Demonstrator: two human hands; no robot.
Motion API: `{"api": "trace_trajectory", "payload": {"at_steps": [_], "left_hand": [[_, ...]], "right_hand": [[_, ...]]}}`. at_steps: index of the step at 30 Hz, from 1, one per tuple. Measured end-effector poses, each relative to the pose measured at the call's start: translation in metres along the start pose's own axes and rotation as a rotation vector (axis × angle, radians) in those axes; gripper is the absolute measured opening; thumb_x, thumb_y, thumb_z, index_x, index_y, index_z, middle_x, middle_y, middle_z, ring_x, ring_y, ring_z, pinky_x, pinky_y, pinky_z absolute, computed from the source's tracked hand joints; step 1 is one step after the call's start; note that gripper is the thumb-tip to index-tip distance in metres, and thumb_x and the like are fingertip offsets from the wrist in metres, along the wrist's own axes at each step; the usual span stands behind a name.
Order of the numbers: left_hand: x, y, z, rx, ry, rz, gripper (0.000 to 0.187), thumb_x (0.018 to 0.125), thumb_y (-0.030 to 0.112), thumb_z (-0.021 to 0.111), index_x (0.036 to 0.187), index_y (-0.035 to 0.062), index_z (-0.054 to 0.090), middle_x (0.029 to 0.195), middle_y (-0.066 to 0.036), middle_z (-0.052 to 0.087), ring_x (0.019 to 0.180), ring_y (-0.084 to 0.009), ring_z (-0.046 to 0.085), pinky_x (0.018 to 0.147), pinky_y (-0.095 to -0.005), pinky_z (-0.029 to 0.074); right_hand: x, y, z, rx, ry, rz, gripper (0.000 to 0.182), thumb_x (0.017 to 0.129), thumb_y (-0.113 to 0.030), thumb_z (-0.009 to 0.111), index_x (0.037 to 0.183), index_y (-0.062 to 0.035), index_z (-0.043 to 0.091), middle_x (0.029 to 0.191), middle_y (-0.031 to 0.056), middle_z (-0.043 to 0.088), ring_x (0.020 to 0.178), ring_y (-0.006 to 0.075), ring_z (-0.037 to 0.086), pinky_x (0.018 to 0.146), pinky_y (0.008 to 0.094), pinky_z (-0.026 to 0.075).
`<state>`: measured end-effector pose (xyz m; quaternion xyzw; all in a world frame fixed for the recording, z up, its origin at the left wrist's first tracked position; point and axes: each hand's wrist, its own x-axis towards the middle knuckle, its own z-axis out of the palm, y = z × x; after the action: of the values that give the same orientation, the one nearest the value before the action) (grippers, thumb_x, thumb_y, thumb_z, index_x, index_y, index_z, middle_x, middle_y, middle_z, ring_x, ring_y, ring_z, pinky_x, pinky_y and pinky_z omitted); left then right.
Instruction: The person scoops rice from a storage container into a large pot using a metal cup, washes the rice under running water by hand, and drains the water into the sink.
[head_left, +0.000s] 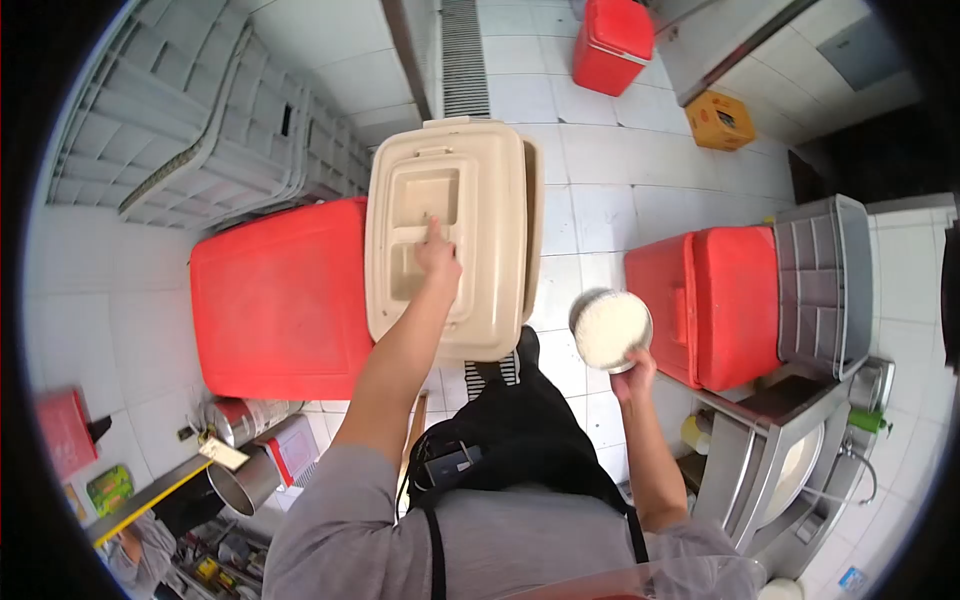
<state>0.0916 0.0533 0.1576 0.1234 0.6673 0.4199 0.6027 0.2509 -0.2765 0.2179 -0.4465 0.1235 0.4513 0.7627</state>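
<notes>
My left hand (438, 258) is on the handle area of a beige lid (490, 230), its index finger stretched forward and the other fingers curled in. The lid covers a beige bin that stands beside a red box (280, 300). On the right, my right hand (633, 373) grips the near rim of a round metal bowl (651, 325). White, grain-like contents (610, 328) fill the bowl.
Gray crates (290, 135) are stacked at the upper left. At right stand a red cooler (735, 305) and a gray crate (845, 285). Farther off are another red cooler (612, 55) and a yellow box (720, 120). A person's arm (130, 545) shows lower left.
</notes>
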Motion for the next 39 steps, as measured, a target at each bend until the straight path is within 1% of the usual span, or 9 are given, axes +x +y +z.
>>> {"api": "trace_trajectory", "payload": {"at_steps": [2,7,15,19,21,23,27,33,39], "left_hand": [[0.000,-0.025,0.047,0.040,0.039,-0.106,0.043,0.077,0.032,0.061,0.103,0.0005,0.048,0.089,-0.008,0.052,0.063,-0.0168,0.049,0.049,-0.0327,0.041],[0.019,-0.079,0.095,0.148,0.024,-0.126,0.047,0.077,0.039,0.055,0.107,0.0042,0.048,0.101,-0.007,0.050,0.082,-0.0175,0.046,0.068,-0.0344,0.035],[0.094,-0.103,0.057,0.438,-0.171,-0.140,0.054,0.077,0.051,0.047,0.113,0.0101,0.049,0.120,-0.005,0.046,0.112,-0.0186,0.042,0.099,-0.0372,0.026],[0.089,-0.098,0.053,0.536,-0.236,-0.108,0.054,0.081,0.052,0.039,0.097,0.0027,0.056,0.080,-0.002,0.047,0.073,-0.0148,0.042,0.066,-0.0278,0.034],[0.073,-0.081,0.052,0.626,-0.324,-0.092,0.059,0.084,0.053,0.036,0.089,-0.0010,0.060,0.060,-0.001,0.047,0.053,-0.0130,0.043,0.050,-0.0231,0.038],[0.048,-0.057,0.047,0.758,-0.499,-0.084,0.054,0.085,0.051,0.037,0.075,0.0034,0.060,0.054,0.001,0.037,0.051,-0.0095,0.038,0.046,-0.0230,0.033],[0.046,-0.059,0.031,1.046,-0.581,0.180,0.046,0.085,0.048,0.039,0.053,0.0137,0.039,0.045,0.002,0.035,0.038,-0.0104,0.033,0.035,-0.0236,0.029],[-0.051,-0.111,0.014,1.207,-0.678,0.053,0.040,0.083,0.048,0.042,0.071,0.0097,0.046,0.048,0.000,0.041,0.036,-0.0115,0.038,0.029,-0.0236,0.028],[-0.173,-0.196,0.019,0.971,-0.843,-0.033,0.034,0.082,0.044,0.046,0.090,0.0103,0.048,0.061,0.000,0.047,0.044,-0.0101,0.043,0.037,-0.0191,0.033]], "right_hand": [[-0.040,-0.014,-0.028,0.022,0.135,-0.070,0.065,0.054,-0.008,0.049,0.118,-0.0011,0.038,0.116,0.0149,0.046,0.108,0.0311,0.044,0.094,0.0442,0.035],[-0.123,-0.029,-0.054,0.194,0.314,-0.204,0.060,0.054,-0.006,0.046,0.113,0.0029,0.041,0.112,0.0147,0.048,0.106,0.0302,0.046,0.094,0.0410,0.034],[-0.176,-0.011,-0.071,0.452,0.501,-0.376,0.059,0.054,-0.007,0.046,0.112,0.0025,0.042,0.111,0.0153,0.049,0.105,0.0311,0.047,0.092,0.0434,0.037],[-0.177,-0.006,-0.072,0.587,0.493,-0.389,0.066,0.053,-0.010,0.049,0.117,0.0005,0.038,0.114,0.0164,0.047,0.107,0.0337,0.044,0.092,0.0455,0.036],[-0.180,0.003,-0.085,0.565,0.468,-0.426,0.071,0.053,-0.015,0.050,0.122,-0.0073,0.034,0.120,0.0150,0.042,0.108,0.0371,0.042,0.087,0.0622,0.031],[-0.193,-0.003,-0.083,0.645,0.448,-0.455,0.071,0.054,-0.016,0.050,0.123,-0.0073,0.033,0.120,0.0150,0.042,0.108,0.0370,0.042,0.086,0.0613,0.034],[-0.232,-0.019,-0.101,0.744,0.413,-0.552,0.070,0.057,-0.020,0.048,0.124,-0.0073,0.031,0.120,0.0155,0.042,0.107,0.0370,0.043,0.080,0.0586,0.041],[-0.334,-0.080,-0.186,0.766,0.621,-0.749,0.067,0.059,-0.028,0.047,0.122,-0.0098,0.035,0.117,0.0142,0.043,0.101,0.0340,0.046,0.080,0.0533,0.042],[-0.461,-0.232,-0.298,0.682,0.913,-0.889,0.054,0.068,-0.020,0.049,0.120,-0.0110,0.035,0.119,0.0132,0.036,0.107,0.0319,0.040,0.079,0.0549,0.041]]}}
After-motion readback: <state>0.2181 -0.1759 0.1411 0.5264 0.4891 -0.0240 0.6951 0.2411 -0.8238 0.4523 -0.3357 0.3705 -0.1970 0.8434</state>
